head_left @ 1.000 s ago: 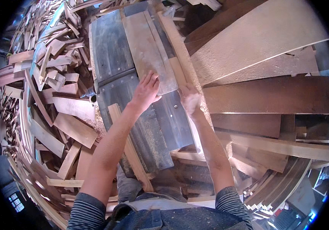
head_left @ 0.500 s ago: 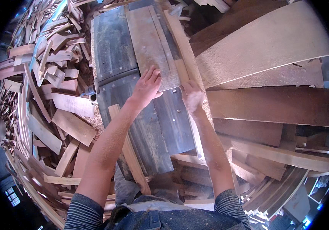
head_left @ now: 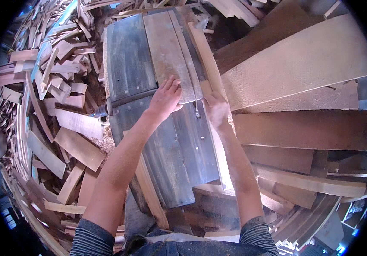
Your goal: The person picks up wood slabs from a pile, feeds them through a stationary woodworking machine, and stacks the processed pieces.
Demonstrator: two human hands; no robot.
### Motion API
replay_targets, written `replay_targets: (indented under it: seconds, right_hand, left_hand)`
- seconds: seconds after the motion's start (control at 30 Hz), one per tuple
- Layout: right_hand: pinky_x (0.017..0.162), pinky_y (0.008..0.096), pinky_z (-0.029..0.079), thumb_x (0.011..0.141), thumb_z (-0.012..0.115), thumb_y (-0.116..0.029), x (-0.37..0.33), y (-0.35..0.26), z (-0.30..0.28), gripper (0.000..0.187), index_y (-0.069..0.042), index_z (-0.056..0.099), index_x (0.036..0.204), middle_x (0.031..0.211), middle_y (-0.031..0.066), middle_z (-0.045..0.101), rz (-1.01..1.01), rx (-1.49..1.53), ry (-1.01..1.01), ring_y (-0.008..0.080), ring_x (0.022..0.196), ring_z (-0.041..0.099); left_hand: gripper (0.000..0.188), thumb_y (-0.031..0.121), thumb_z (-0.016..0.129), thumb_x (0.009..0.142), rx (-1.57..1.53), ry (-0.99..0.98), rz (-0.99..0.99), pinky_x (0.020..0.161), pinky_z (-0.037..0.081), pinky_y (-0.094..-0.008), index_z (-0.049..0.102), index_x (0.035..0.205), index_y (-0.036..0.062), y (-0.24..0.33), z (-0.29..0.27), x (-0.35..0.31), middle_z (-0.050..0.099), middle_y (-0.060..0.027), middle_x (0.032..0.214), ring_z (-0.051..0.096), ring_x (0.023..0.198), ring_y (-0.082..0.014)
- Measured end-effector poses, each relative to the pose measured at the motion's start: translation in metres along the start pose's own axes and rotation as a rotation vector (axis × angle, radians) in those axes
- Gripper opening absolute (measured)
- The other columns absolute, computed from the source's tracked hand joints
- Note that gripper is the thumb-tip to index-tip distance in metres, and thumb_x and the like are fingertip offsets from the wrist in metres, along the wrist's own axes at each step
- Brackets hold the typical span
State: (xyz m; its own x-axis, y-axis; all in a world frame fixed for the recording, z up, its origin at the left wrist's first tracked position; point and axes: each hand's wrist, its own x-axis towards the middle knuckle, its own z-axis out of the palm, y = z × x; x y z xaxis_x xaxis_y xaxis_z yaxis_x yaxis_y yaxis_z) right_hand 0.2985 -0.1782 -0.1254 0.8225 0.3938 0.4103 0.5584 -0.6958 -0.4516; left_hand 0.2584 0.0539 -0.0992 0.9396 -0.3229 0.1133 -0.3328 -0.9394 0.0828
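A long brown board (head_left: 166,47) lies on a dark metal-topped work table (head_left: 128,59). My left hand (head_left: 165,99) grips its near end, fingers on top and thumb at the end edge. A narrow strip (head_left: 184,55) runs along the board's right side, with a thin dark gap between them. My right hand (head_left: 217,109) is closed, fingers bent over the near end of a pale wooden piece (head_left: 207,87) beside the strip. That piece lies against a long wooden rail (head_left: 208,53). What my right fingertips touch is partly hidden.
Offcuts (head_left: 66,64) are heaped left of the table. Wide planks (head_left: 303,128) are stacked to its right. A pale batten (head_left: 149,187) leans along the table's near left side. Sawdust (head_left: 106,143) lies by the table's left edge.
The board and strip have slid a little farther away across the table, both hands moving with them. The gap between board and strip looks wider near my hands. The whole view has shifted slightly.
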Motion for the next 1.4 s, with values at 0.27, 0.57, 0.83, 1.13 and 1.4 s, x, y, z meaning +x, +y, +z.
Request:
replay_targets:
  seconds: [0.27, 0.57, 0.83, 1.13, 1.4]
  right_hand:
    - [0.069, 0.0448, 0.055, 0.081, 0.076, -0.016, 0.119, 0.036, 0.052, 0.008, -0.011, 0.073, 0.087, 0.084, 0.0115, 0.067, -0.140, -0.153, -0.115, 0.0336, 0.081, 0.068]
    - [0.077, 0.0335, 0.054, 0.087, 0.062, 0.004, 0.248, 0.047, 0.087, 0.046, -0.014, 0.067, 0.129, 0.095, 0.0097, 0.070, -0.023, -0.016, -0.361, 0.0181, 0.083, 0.066]
    - [0.090, 0.0396, 0.055, 0.082, 0.075, -0.037, 0.287, 0.014, 0.097, 0.042, -0.005, 0.072, 0.109, 0.112, 0.0192, 0.072, 0.150, -0.123, -0.424, 0.0315, 0.104, 0.071]
    - [0.056, 0.0308, 0.044, 0.087, 0.071, -0.024, 0.282, -0.021, -0.085, 0.019, -0.006, 0.065, 0.088, 0.079, 0.0036, 0.061, 0.750, 0.548, -0.505, 0.0144, 0.065, 0.052]
    - [0.060, 0.0274, 0.056, 0.082, 0.069, 0.011, -0.021, -0.143, -0.261, 0.037, -0.001, 0.069, 0.117, 0.101, 0.0083, 0.069, 1.100, 0.652, -0.350, 0.0137, 0.075, 0.066]
  left_hand:
    - [0.066, 0.029, 0.085, 0.075, -0.027, -0.113, -0.097, 0.123, 0.031, -0.0451, 0.062, 0.130, 0.0010, -0.105, -0.002, 0.056, 0.049, -0.0117, 0.148, 0.039, 0.145, -0.0326]
    - [0.056, 0.033, 0.072, 0.087, -0.114, -0.285, -0.446, 0.123, 0.026, -0.0545, 0.061, 0.132, 0.0021, -0.231, -0.032, 0.039, 0.057, -0.0132, 0.142, 0.041, 0.144, -0.0344]
    - [0.082, 0.054, 0.074, 0.076, -0.117, 0.024, -0.742, 0.112, 0.034, -0.0633, 0.054, 0.139, 0.0050, -0.190, -0.013, 0.053, 0.038, -0.0212, 0.153, 0.032, 0.140, -0.0554]
    - [0.085, 0.043, 0.079, 0.071, -0.968, -0.012, -0.667, 0.098, 0.047, -0.0514, 0.052, 0.145, 0.0100, -0.243, -0.048, 0.044, 0.053, -0.0224, 0.139, 0.053, 0.124, -0.0372]
    - [0.046, 0.042, 0.067, 0.091, -1.839, 0.300, -0.861, 0.087, 0.055, -0.0473, 0.062, 0.121, 0.0064, -0.192, -0.144, -0.050, 0.069, -0.0084, 0.108, 0.069, 0.097, -0.0247]
